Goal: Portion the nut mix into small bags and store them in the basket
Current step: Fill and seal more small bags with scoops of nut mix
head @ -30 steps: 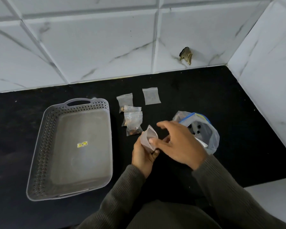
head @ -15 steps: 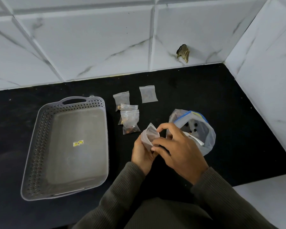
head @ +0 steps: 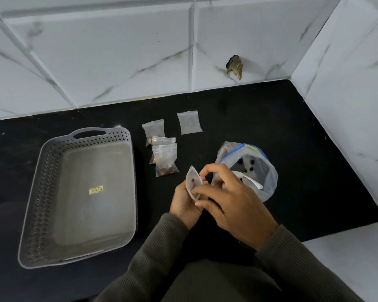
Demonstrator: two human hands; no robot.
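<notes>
Right hand [head: 234, 205] fingers, straighter a second ago, have curled into a pinch at the mouth of the small bag [head: 192, 182], which the left hand [head: 184, 205] grips upright and open. The mouth's slit runs away from the person. The large nut-mix zip bag [head: 268, 177] sits just behind the right hand, which is nearer it. One basket [head: 44, 188] lies to the left, long axis near-to-far, closer to the left hand. On the worktop [head: 292, 138]: three filled bags [head: 165, 162] overlapping and one flat bag [head: 189, 122] apart.

Nothing is showing legibly: a yellow sticker [head: 96, 190] is sitting on the basket [head: 96, 219] floor, its marks too small to read.
</notes>
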